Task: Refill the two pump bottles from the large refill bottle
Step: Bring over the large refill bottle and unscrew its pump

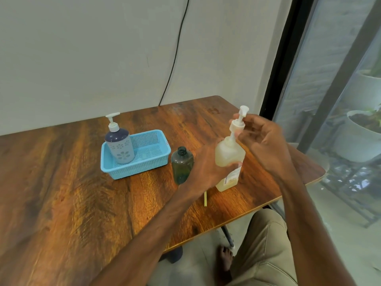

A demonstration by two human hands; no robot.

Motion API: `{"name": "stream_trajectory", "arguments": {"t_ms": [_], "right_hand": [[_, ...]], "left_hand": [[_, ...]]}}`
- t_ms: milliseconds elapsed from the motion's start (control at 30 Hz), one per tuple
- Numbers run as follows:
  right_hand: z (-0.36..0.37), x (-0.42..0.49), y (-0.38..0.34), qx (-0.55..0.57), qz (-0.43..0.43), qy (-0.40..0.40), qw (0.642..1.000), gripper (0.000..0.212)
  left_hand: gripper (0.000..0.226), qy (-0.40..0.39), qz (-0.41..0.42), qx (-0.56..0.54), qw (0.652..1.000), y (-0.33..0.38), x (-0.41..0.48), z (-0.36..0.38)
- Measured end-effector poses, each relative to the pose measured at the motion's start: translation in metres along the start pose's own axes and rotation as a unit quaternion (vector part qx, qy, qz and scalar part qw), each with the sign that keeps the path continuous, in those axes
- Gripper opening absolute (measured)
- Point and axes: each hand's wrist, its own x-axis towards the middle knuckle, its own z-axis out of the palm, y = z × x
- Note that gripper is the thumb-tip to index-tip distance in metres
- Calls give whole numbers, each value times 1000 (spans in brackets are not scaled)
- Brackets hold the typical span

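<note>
A translucent bottle of yellowish liquid stands near the table's right edge. My left hand grips its body from the left. My right hand pinches its white pump head, which sits raised above the bottle neck with the tube showing. A dark green bottle with no cap stands open just left of my left hand. A blue and white flowered pump bottle stands in the left end of a light blue basket.
The wooden table ends close to the right of the bottle. A thin yellow stick lies on the table below my left wrist. A black cable hangs down the wall. Glass door and plant pots at the right.
</note>
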Motion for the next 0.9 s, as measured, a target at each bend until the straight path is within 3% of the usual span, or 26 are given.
{"name": "stream_trajectory", "arguments": {"t_ms": [133, 267, 433, 533, 900], "right_hand": [[-2, 2, -4, -30, -21, 14, 999, 41], [6, -2, 2, -92, -9, -61, 994, 36], [5, -2, 2, -76, -23, -7, 997, 37], [5, -2, 3, -100, -1, -45, 994, 39], [3, 0, 0, -109, 3, -30, 994, 39]], "left_hand": [[78, 3, -3, 7, 1000, -2, 0, 1], [73, 3, -4, -3, 1000, -3, 1, 2], [79, 3, -5, 2, 1000, -5, 1, 4], [77, 2, -7, -2, 1000, -5, 1, 5], [78, 0, -5, 12, 1000, -5, 1, 4]]}}
